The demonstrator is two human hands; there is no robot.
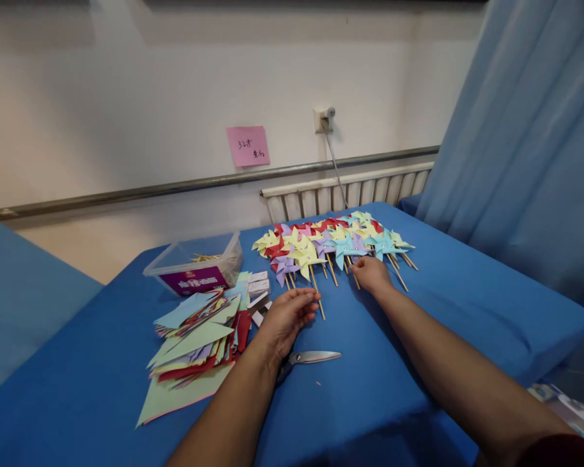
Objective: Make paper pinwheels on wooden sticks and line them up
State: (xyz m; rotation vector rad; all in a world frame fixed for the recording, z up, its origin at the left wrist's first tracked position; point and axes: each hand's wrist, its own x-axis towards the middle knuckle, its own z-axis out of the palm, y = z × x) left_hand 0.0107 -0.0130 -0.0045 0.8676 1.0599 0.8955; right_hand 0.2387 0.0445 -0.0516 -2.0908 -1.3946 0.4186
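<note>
Many paper pinwheels on wooden sticks lie in overlapping rows on the blue-covered table. My left hand (292,314) has curled fingers, with thumb and fingertips at the stick of a yellow pinwheel (304,257) at the front. Farther right, my right hand (371,274) pinches at the stick of a pinwheel beside a light blue pinwheel (346,248); its fingertips are partly hidden. Dark-handled scissors (316,357) lie with their blades pointing right, their handles partly covered by my left wrist.
Left of my hands is a stack of coloured paper (194,350). Behind it stands a clear plastic box (194,259) with thin sticks inside. Small white boxes (259,285) sit beside the paper. A radiator (355,190) and wall back the table (467,279); a blue curtain (520,130) hangs at right.
</note>
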